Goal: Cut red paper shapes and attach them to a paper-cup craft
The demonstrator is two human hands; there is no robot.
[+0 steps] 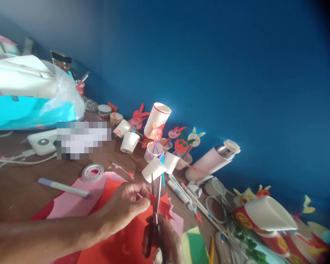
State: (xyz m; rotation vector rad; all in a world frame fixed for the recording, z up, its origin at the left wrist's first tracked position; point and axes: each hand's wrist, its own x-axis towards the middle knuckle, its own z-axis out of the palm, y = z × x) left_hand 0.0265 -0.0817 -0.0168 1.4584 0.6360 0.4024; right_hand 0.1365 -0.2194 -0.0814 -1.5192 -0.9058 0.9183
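Observation:
My right hand [163,234] is closed around the handles of a pair of scissors [157,207], whose blades point away from me and stand a little apart. Between thumb and fingers, my left hand [126,201] pinches a small piece of red paper [153,198] beside the blades. Below both hands lie a large red sheet [118,238] and a pink sheet [71,200]. Jagged red paper [165,207] shows just right of the blades. Just beyond the scissor tips is a tilted white paper cup [153,169].
Several paper cups with animal faces on sticks stand by a stack of cups [157,119]. A pink thermos [209,163] leans right of them. A tape roll [92,172], a marker [64,187] and a power bank [42,142] lie left; red-and-white cups [266,214] are at right.

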